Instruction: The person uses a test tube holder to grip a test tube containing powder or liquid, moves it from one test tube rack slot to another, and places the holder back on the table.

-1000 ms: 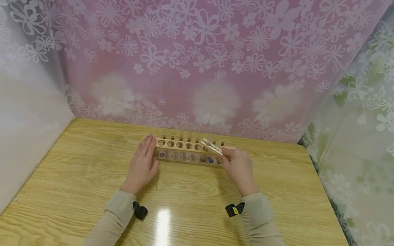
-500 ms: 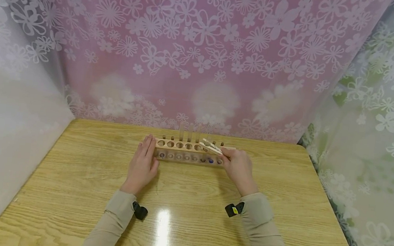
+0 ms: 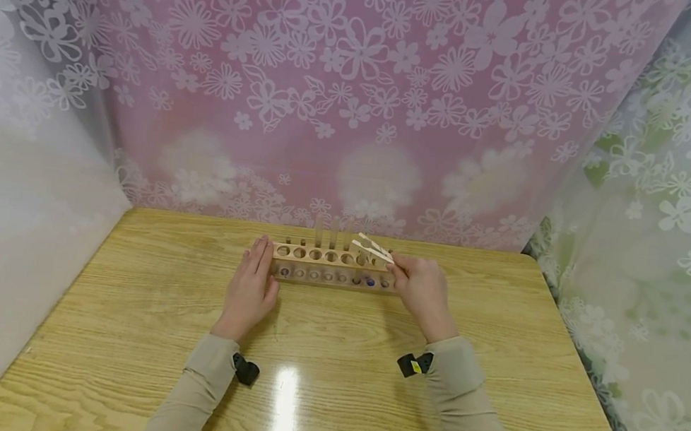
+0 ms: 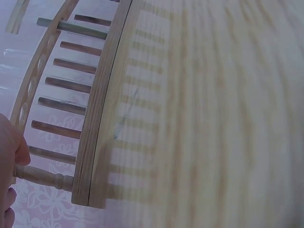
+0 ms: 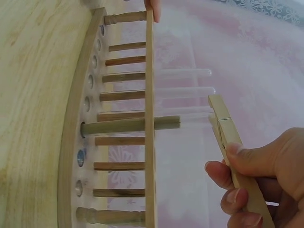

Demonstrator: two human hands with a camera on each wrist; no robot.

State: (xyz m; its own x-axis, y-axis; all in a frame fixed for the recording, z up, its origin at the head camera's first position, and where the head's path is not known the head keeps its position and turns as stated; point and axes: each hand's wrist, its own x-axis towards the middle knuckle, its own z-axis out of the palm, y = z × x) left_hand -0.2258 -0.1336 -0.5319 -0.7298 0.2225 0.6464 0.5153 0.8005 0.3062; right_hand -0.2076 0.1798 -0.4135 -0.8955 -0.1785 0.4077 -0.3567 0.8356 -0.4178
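Observation:
A wooden test tube rack (image 3: 307, 261) stands near the table's back edge. My left hand (image 3: 250, 293) rests against its left end, fingers over the top bar. In the right wrist view, my right hand (image 5: 280, 159) pinches a wooden test tube clamp (image 5: 237, 164) between thumb and fingers. The clamp's tip lies beside the closed ends of clear test tubes (image 5: 185, 91) that stick out past the top bar. One thick greenish-brown rod-like piece (image 5: 118, 126) passes through a hole of the rack. In the head view, the clamp's two arms stand spread above the rack's right half.
Short wooden pegs (image 5: 124, 96) line the rack's back. Blue shows in one lower hole (image 5: 80, 157). The wood-grain table (image 3: 333, 328) reaches toward me, with a pink flowered curtain (image 3: 358, 103) behind and pale curtains at both sides.
The clamp's arms have spread wider. My right hand has shifted slightly right and raised the clamp a little from the rack's top. My left hand has stayed in place.

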